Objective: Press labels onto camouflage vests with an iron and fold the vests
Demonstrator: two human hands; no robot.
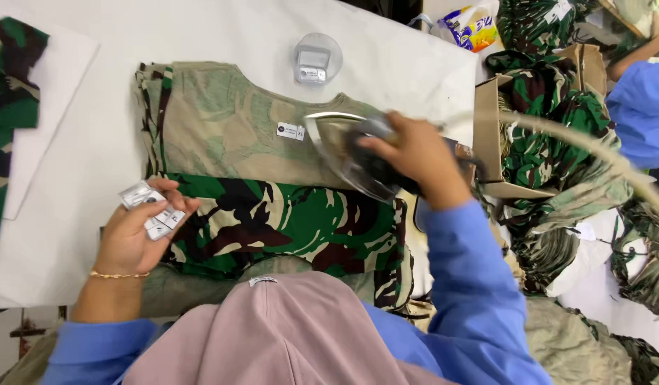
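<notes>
Right hand [413, 153] clenched on the handle of an iron [347, 153], soleplate tilted up toward the camera, above the pale inside-out upper part of a camouflage shirt [272, 214] spread on the white table [80, 157]. A small label [290, 131] sits on the shirt just left of the iron's tip. Left hand [133, 232] grips a few small white tags [152, 210] between thumb and fingers, over the shirt's left edge.

Around: clear tag holder [317, 58] on the table beyond the collar. Pale hose [593, 150] arcs from the iron off to the right. Cardboard box [497, 135] right of the table, heaped with camouflage garments [550, 93]. A second person's blue sleeve [639, 110] at far right. Pink headscarf [286, 335] hides the shirt's near hem.
</notes>
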